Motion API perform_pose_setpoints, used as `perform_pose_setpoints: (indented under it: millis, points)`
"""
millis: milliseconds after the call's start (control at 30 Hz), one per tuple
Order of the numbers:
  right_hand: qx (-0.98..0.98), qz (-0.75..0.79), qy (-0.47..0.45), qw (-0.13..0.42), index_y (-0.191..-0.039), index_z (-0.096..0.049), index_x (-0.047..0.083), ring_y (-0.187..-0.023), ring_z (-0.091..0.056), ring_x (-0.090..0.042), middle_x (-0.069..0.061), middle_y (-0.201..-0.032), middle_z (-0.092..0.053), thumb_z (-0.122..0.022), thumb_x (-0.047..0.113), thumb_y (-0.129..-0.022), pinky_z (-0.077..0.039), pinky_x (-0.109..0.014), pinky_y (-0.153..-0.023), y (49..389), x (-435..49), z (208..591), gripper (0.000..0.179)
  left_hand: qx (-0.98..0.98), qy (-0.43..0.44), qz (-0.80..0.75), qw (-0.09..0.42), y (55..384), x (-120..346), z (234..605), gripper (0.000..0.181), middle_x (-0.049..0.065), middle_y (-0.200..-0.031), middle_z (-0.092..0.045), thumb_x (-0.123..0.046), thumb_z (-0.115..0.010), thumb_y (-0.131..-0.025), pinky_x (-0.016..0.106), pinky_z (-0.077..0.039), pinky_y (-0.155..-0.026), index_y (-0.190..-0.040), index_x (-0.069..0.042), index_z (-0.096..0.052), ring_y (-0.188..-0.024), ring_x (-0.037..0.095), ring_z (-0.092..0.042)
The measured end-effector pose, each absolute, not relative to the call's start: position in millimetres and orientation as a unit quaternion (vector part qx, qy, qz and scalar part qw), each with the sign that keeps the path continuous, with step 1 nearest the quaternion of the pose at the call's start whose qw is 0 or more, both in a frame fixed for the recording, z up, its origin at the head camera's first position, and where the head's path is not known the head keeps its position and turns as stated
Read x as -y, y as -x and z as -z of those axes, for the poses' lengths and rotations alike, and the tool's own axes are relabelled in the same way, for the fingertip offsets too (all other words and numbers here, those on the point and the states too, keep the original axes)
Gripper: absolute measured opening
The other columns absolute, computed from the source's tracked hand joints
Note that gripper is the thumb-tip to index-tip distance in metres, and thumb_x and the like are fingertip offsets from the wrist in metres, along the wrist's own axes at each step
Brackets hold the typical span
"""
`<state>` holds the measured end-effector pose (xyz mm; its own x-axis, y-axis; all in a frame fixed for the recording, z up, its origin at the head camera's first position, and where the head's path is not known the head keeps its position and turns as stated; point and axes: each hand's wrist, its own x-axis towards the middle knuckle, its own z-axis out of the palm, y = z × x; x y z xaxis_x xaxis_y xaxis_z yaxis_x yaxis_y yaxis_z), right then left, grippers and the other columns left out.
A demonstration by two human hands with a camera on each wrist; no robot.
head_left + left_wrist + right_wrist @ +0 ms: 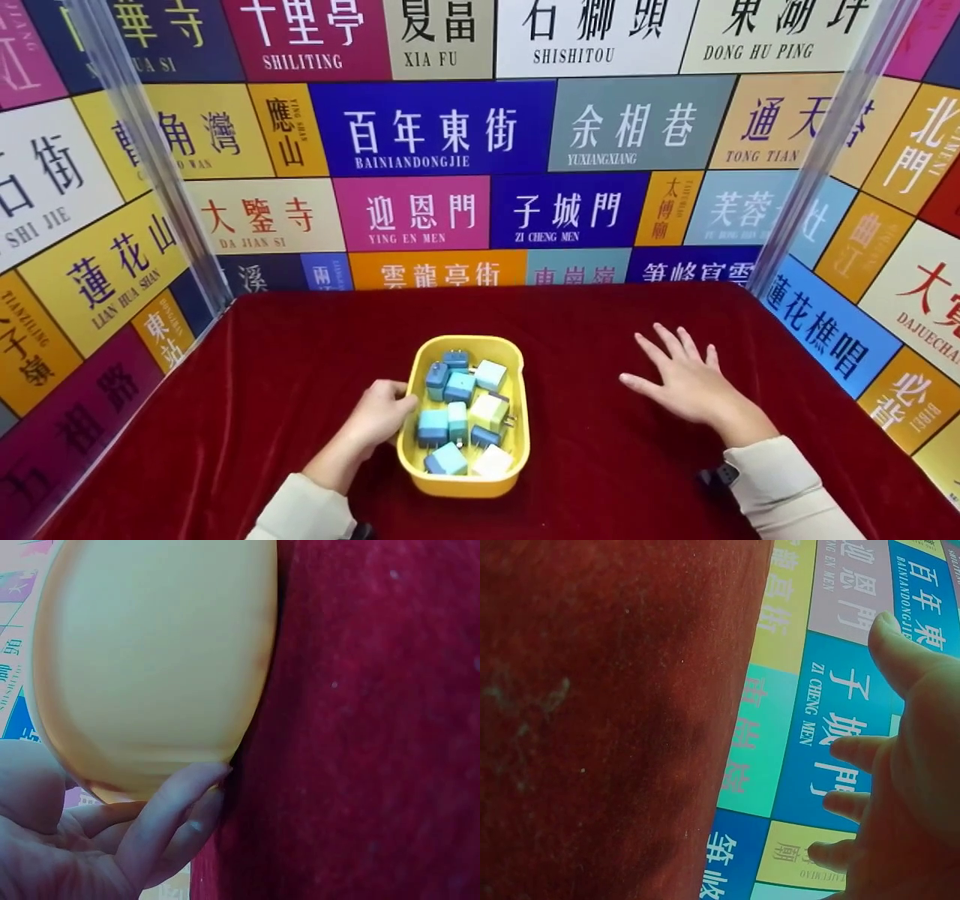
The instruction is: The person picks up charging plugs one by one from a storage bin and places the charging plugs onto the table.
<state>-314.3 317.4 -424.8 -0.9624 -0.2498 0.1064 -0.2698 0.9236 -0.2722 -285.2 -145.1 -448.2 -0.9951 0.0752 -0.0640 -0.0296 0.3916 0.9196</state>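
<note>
A yellow plastic bin [463, 487] holds several small plug-in charger blocks [460, 386] in blue, teal, pale yellow and white, some with metal prongs showing. My left hand [377, 411] grips the bin's left side, thumb near the rim. In the left wrist view the fingers [169, 814] curl against the bin's smooth outer wall [157, 652], close to the red cloth. My right hand [686, 382] is held to the right of the bin, apart from it, with fingers spread and nothing in them. The right wrist view also shows these spread fingers [859, 754].
Dark red velvet cloth [300, 360] covers the table. Behind it and at both sides stand panels [442, 127] of colourful place-name signs, with clear upright strips [814, 150] at the back corners.
</note>
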Motion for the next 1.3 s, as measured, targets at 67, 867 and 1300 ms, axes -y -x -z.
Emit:
perform_pose_setpoints:
  millis: [67, 867, 1300]
  points:
    - [0.98, -0.144, -0.133, 0.034, -0.168, -0.033, 0.011, -0.156, -0.005, -0.059, -0.025, -0.174, -0.016, -0.05, 0.072, -0.101, 0.0, -0.087, -0.114, 314, -317, 424, 0.093, -0.833, -0.013, -0.552, 0.046, 285, 145, 448, 0.037, 0.015, -0.084, -0.073, -0.006, -0.054, -0.097, 0.035, -0.061, -0.05, -0.124, 0.013, -0.069, -0.067, 0.026, -0.074]
    - [0.978, -0.147, -0.142, 0.032, -0.167, -0.033, 0.011, -0.156, -0.006, -0.059, -0.026, -0.173, -0.017, -0.053, 0.07, -0.101, 0.0, -0.087, -0.114, 311, -316, 424, 0.091, -0.838, -0.028, -0.532, 0.119, 286, 148, 460, 0.049, 0.016, -0.101, -0.072, -0.023, -0.046, -0.102, 0.046, -0.064, -0.056, -0.14, 0.005, -0.059, -0.077, 0.031, -0.077]
    - [0.969, -0.157, -0.181, 0.063, -0.168, -0.035, 0.015, -0.159, -0.008, -0.053, -0.02, -0.174, -0.021, -0.06, 0.066, -0.1, -0.006, -0.082, -0.119, 305, -302, 413, 0.089, -0.844, -0.023, -0.524, 0.111, 286, 146, 459, 0.046, 0.016, -0.095, -0.072, -0.023, -0.046, -0.102, 0.045, -0.064, -0.055, -0.135, 0.005, -0.062, -0.074, 0.031, -0.077]
